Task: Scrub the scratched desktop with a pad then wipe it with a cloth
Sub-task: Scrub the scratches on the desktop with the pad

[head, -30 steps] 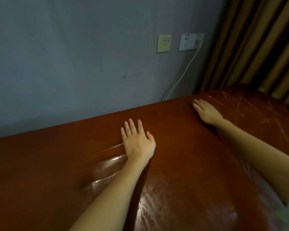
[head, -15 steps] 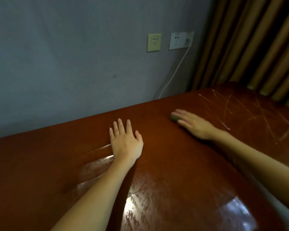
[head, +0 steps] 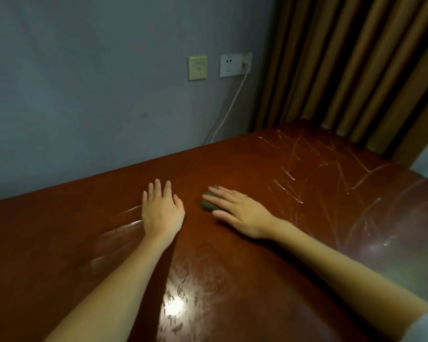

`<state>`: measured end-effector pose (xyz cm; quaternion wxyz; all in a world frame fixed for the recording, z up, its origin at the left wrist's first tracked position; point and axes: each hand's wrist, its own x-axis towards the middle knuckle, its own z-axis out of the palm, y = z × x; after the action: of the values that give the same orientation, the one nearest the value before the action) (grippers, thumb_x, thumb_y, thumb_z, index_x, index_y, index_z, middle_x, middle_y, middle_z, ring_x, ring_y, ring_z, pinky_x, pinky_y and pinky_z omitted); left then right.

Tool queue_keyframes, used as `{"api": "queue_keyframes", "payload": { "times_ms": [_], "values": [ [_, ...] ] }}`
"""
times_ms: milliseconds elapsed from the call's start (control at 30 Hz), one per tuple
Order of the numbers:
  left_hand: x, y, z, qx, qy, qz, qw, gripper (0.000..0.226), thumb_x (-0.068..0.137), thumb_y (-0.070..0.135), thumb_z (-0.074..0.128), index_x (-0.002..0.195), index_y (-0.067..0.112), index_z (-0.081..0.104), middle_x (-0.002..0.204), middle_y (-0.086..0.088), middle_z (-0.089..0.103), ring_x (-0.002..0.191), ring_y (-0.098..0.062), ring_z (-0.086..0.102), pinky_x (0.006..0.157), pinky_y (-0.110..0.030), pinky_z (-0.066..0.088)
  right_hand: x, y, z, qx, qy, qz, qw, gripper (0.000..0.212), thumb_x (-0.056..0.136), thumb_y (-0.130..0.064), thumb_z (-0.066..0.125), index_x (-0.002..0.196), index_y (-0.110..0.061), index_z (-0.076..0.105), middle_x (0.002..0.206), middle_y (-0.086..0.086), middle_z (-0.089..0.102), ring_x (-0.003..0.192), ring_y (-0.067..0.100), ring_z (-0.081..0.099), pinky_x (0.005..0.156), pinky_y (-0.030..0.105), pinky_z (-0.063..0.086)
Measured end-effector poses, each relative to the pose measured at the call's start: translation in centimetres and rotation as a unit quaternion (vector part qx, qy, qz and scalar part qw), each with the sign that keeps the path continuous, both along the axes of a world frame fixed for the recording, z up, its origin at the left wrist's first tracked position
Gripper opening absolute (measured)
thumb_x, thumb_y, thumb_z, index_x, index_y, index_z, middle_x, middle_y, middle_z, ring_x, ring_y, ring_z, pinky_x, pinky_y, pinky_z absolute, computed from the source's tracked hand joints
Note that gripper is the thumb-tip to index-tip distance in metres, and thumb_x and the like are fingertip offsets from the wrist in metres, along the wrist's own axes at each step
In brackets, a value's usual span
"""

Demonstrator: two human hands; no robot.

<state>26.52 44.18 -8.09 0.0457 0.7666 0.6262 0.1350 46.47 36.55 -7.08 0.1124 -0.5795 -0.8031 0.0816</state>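
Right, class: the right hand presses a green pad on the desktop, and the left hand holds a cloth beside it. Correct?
Not quite. In the head view the left hand lies flat and empty on the desktop; no cloth shows. The right hand does press the green pad on it.

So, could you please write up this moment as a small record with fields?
surface: glossy reddish-brown wooden desktop, with pale scratches at its far right
left hand: flat, palm down on the desktop, holding nothing
right hand: straight fingers pressing a small dark green scrubbing pad onto the desktop
pad position: left of the scratches
cloth: none in view
background: grey wall, white cable in a wall socket, brown curtain
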Motion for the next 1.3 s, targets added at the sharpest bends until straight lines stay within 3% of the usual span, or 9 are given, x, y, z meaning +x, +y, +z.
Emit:
{"api": "queue_keyframes", "payload": {
  "times_ms": [233, 400, 567, 700, 800, 900, 1033, 1200, 1300],
  "values": [
    [-0.7, -5.0, -0.1, -0.011, 0.017, -0.035, 0.999, 0.054, 0.103, 0.035, 0.016, 0.154, 0.019, 0.008, 0.161, -0.004, 0.001, 0.148, -0.019, -0.001, 0.121, -0.037, 0.003, 10.6, 1.5, 0.9, -0.048, -0.007, -0.282, 0.958, 0.056, 0.099, -0.052, 0.019, 0.151, -0.030, 0.017, 0.160, 0.000, 0.013, 0.147, 0.019, 0.008, 0.119, 0.039, 0.006],
    [-1.4, -7.3, -0.4, -0.025, 0.016, -0.050, 0.998, 0.053, 0.103, 0.035, 0.015, 0.154, 0.020, 0.006, 0.161, -0.002, -0.002, 0.148, -0.017, -0.004, 0.121, -0.034, 0.000, 3.5, 2.7, 0.5, -0.039, -0.023, -0.195, 0.980, 0.057, 0.099, -0.055, 0.019, 0.151, -0.032, 0.016, 0.160, -0.002, 0.012, 0.147, 0.019, 0.007, 0.120, 0.038, 0.007],
    [-1.7, -7.9, -0.5, -0.026, 0.024, -0.063, 0.997, 0.053, 0.104, 0.035, 0.016, 0.154, 0.020, 0.007, 0.161, -0.002, -0.001, 0.148, -0.017, -0.002, 0.121, -0.034, 0.001, -1.1, -7.5, 0.0, -0.007, -0.006, 0.002, 1.000, 0.055, 0.097, -0.055, 0.018, 0.150, -0.037, 0.018, 0.158, -0.013, 0.010, 0.145, 0.005, 0.003, 0.116, 0.023, -0.001],
    [-2.3, -9.1, -0.6, -0.027, 0.027, -0.075, 0.996, 0.053, 0.104, 0.035, 0.015, 0.154, 0.020, 0.006, 0.161, -0.002, -0.002, 0.148, -0.017, -0.004, 0.121, -0.034, 0.000, 6.4, -10.6, 0.2, -0.008, 0.015, -0.120, 0.993, 0.085, 0.078, -0.079, -0.006, 0.149, -0.038, 0.018, 0.159, -0.009, 0.013, 0.146, 0.008, 0.007, 0.119, 0.028, 0.002],
    [-2.6, -10.5, -0.5, -0.025, 0.025, -0.081, 0.996, 0.053, 0.104, 0.034, 0.015, 0.154, 0.019, 0.005, 0.161, -0.002, -0.003, 0.148, -0.017, -0.004, 0.121, -0.034, -0.001, 9.8, -8.3, 0.1, -0.032, -0.004, -0.244, 0.969, 0.066, 0.092, -0.064, 0.011, 0.150, -0.034, 0.016, 0.160, -0.001, 0.012, 0.147, 0.018, 0.007, 0.120, 0.038, 0.005],
    [-3.3, -12.6, -0.3, -0.020, 0.018, -0.092, 0.995, 0.053, 0.104, 0.034, 0.014, 0.154, 0.019, 0.004, 0.161, -0.002, -0.003, 0.148, -0.016, -0.005, 0.120, -0.031, -0.003, 7.7, -4.9, 0.2, -0.045, -0.008, -0.278, 0.959, 0.057, 0.099, -0.055, 0.015, 0.151, -0.032, 0.012, 0.160, 0.000, 0.007, 0.148, 0.020, 0.003, 0.119, 0.040, 0.002],
    [-4.6, -15.2, -0.3, -0.015, -0.009, -0.123, 0.992, 0.053, 0.104, 0.033, 0.018, 0.153, 0.018, 0.004, 0.161, 0.002, -0.002, 0.147, -0.011, -0.004, 0.118, -0.026, -0.004, -1.1, -2.0, 0.6, -0.052, 0.000, -0.180, 0.982, 0.052, 0.101, -0.049, 0.015, 0.151, -0.033, 0.014, 0.160, -0.002, 0.008, 0.147, 0.018, 0.004, 0.118, 0.039, 0.003],
    [-7.1, -15.8, -0.3, 0.000, -0.026, -0.054, 0.998, 0.064, 0.101, 0.040, 0.029, 0.154, 0.014, 0.003, 0.161, -0.003, -0.002, 0.148, -0.014, -0.003, 0.120, -0.029, -0.002, -9.9, -8.9, -0.6, 0.014, -0.021, 0.098, 0.995, 0.048, 0.103, -0.030, 0.030, 0.150, -0.031, 0.020, 0.159, -0.006, 0.014, 0.146, 0.010, 0.007, 0.119, 0.027, 0.002],
    [-9.2, -15.9, -0.4, 0.000, 0.023, -0.041, 0.999, 0.076, 0.096, 0.059, 0.027, 0.154, 0.015, 0.003, 0.161, -0.002, -0.002, 0.148, -0.016, -0.004, 0.120, -0.033, -0.004, -5.5, -11.7, -0.5, 0.025, 0.017, 0.073, 0.997, 0.049, 0.102, -0.020, 0.033, 0.148, -0.035, 0.024, 0.157, -0.011, 0.018, 0.144, 0.005, 0.012, 0.116, 0.017, -0.002]
  ]
}}
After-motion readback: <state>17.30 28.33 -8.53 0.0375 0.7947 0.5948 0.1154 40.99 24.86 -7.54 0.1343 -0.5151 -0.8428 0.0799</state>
